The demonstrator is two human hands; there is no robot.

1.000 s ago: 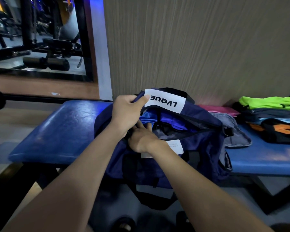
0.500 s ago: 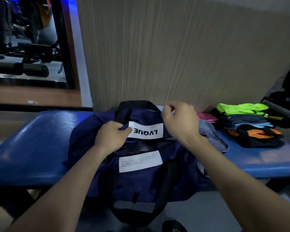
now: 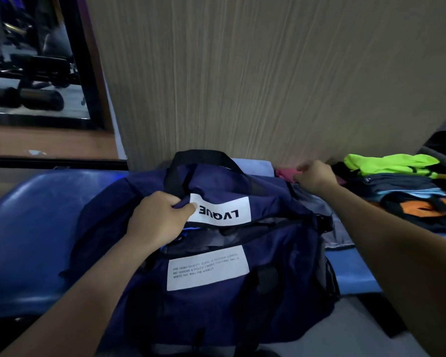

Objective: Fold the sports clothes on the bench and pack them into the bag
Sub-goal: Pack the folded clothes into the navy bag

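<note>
A navy duffel bag (image 3: 268, 253) with white labels lies on the blue bench (image 3: 36, 228), its top opening showing blue cloth inside. My left hand (image 3: 160, 220) grips the bag's upper flap beside the LVQUE label. My right hand (image 3: 314, 176) is at the pink garment (image 3: 283, 173) behind the bag, fingers curled at its edge. A grey garment (image 3: 319, 212) lies under my right forearm. Further right sits a stack of folded clothes (image 3: 407, 194): neon green on top, dark grey and light blue below, black and orange at the front.
A wood-grain wall panel (image 3: 268, 73) rises directly behind the bench. A mirror (image 3: 31, 60) at the left reflects gym equipment. The bag's black handles (image 3: 198, 161) stand up at the back. The grey floor (image 3: 358, 336) shows below the bench's front edge.
My right hand has left the bag's top and reached right to the pink garment. My left hand keeps its grip on the flap. The view has moved closer to the bag.
</note>
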